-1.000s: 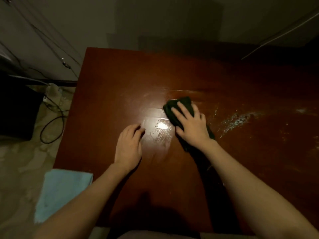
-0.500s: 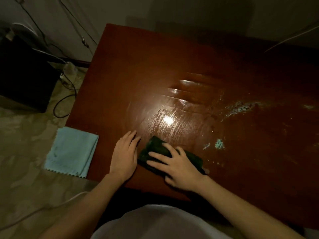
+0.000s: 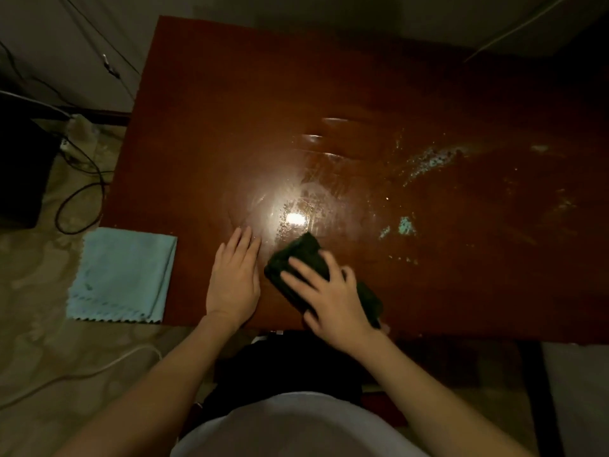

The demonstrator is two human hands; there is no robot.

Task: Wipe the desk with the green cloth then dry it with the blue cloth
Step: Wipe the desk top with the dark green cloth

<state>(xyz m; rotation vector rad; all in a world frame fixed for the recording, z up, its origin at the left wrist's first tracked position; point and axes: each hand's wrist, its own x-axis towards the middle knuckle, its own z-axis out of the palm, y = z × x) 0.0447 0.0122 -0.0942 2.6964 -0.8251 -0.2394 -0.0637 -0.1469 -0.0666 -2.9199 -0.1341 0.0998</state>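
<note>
Because the green cloth (image 3: 301, 258) is a dark, soft, folded pad lying low in the middle of the frame, it will most likely handle as something light and limp: it should bunch or slide under a sideways push rather than hold its shape, and if damp it would drag a little on the glossy wood. The sensible place to take it is from above, with a flat palm across the fold so the layers stay together. That is how the right hand (image 3: 333, 296) has it now: the grip is spread, fingers splayed and straight, pressing the pad down onto the surface (image 3: 230, 127) near its front edge, with part of the pad showing past the fingertips and part trailing beside the wrist. Nothing is pinched.

Just to the left of it, the left hand (image 3: 235, 282) rests flat on the wood, fingers together and straight, holding nothing; it seems to brace the body. It lies close beside the green pad, and whether they touch cannot be told.

Further out, pale wet flecks (image 3: 431, 161) and streaks sit toward the right of the frame, well apart from the pad, so wiping looks unfinished. The blue cloth (image 3: 123, 275), folded with a zigzag hem, hangs over the surface's left front corner, at the left of the frame, untouched; it looks equally soft and light.
</note>
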